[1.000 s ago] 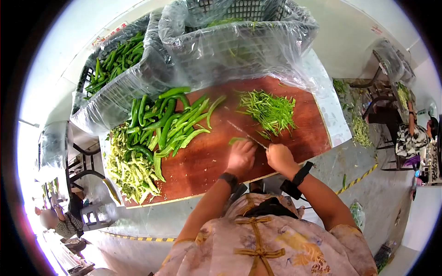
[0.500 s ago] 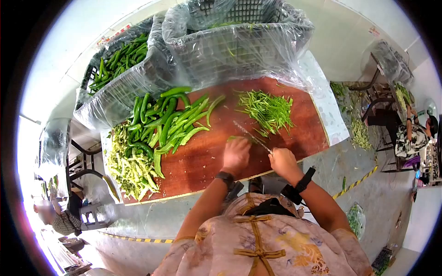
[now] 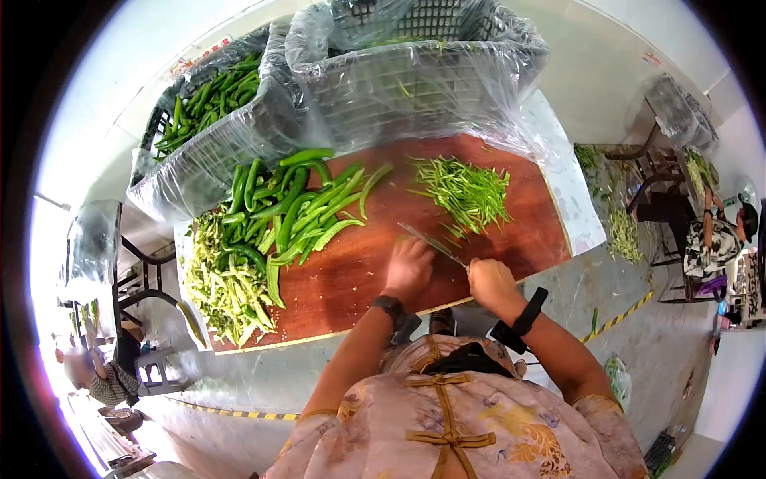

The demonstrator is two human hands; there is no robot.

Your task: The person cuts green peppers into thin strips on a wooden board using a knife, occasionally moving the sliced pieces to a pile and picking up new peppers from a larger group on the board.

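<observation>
My right hand (image 3: pixel 492 284) is wrapped round the handle of a knife (image 3: pixel 437 244), whose thin blade points up and left over the reddish-brown board (image 3: pixel 343 279). Close beside the blade, my left hand (image 3: pixel 409 267) is curled low over the board, somewhat blurred. What its fingers press on is hidden. Beyond the knife lies a heap of thin green pepper strips (image 3: pixel 465 191). Whole and split long green peppers (image 3: pixel 291 211) are piled to the left. In front of them sits a pale mound of pepper cores and seeds (image 3: pixel 227 287).
A plastic-lined crate of green peppers (image 3: pixel 215 100) stands at the back left, beside a larger plastic-lined crate (image 3: pixel 415 80). Another person (image 3: pixel 714 235) sits at the far right, and one more (image 3: pixel 112 379) at the far left. Green scraps (image 3: pixel 624 231) lie on the floor.
The knife has shifted slightly left and its blade lies flatter, nearer my left fingers. The green bit at my left fingertips is no longer visible. The piles look the same.
</observation>
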